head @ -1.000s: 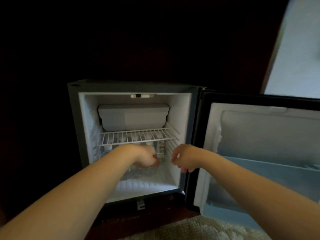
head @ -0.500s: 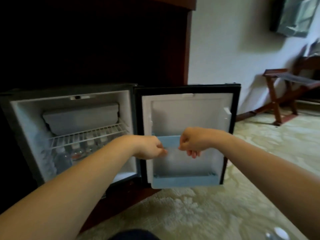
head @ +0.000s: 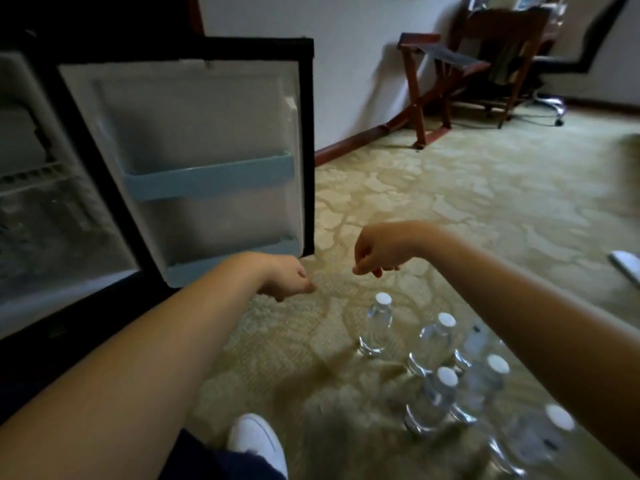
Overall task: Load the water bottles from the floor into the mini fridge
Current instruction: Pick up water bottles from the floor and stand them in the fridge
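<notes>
Several clear water bottles with white caps stand on the carpet at the lower right; the nearest to my hands is one bottle (head: 375, 325), with a cluster (head: 446, 386) behind it, partly hidden by my right forearm. The mini fridge (head: 52, 216) stands open at the left, its door (head: 207, 157) swung wide with blue door shelves. My left hand (head: 287, 282) hovers over the carpet in front of the door's lower corner, fingers curled shut, holding nothing. My right hand (head: 377, 251) hangs above the nearest bottle, fingers curled, also holding nothing.
Patterned carpet (head: 467, 209) stretches to the right. A wooden folding rack (head: 436, 84) and a desk with an office chair (head: 554, 64) stand by the far wall. My white shoe (head: 256, 441) is at the bottom. A white object (head: 627, 265) lies at the right edge.
My view has swung right and down from the fridge interior to the floor. Both hands have left the fridge and now hang over the carpet near the bottles.
</notes>
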A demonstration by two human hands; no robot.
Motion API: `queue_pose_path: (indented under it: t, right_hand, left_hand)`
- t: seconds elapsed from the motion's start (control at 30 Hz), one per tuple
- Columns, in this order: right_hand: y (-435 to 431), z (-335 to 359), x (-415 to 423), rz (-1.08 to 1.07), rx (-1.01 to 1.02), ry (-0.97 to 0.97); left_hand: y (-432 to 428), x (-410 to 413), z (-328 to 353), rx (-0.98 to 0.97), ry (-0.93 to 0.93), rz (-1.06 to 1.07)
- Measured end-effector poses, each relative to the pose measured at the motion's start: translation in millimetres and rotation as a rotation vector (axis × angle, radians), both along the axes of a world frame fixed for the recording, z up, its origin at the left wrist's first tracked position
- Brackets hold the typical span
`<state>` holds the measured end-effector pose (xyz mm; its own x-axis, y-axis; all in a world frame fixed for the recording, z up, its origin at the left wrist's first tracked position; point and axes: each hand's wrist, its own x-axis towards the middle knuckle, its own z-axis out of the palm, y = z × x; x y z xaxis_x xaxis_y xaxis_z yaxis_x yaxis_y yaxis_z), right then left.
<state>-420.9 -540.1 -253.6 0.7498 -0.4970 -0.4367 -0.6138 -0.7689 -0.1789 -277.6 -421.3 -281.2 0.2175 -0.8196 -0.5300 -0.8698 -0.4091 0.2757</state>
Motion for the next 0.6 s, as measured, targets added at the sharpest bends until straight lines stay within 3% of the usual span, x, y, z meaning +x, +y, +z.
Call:
queue_pose_path:
  t: [0.3, 0.43, 0.6]
  right_hand:
    - [-5.8, -94.4, -83.2, -0.161, 0.04, 0.092]
    - [8.1, -137.4, -127.6, -0.233, -0.051, 0.132]
    - [33.9, -181.8, -158.5, -0.365, -0.048, 0.034]
  left_hand:
    - [-14.3, -98.0, -106.0, -0.051, 0.391, 0.074]
    - [-8.3, -139.0, -151.6, -0.022, 0.504, 0.159]
    - [1.4, -176.0, -180.7, -0.05, 0.534, 0.217]
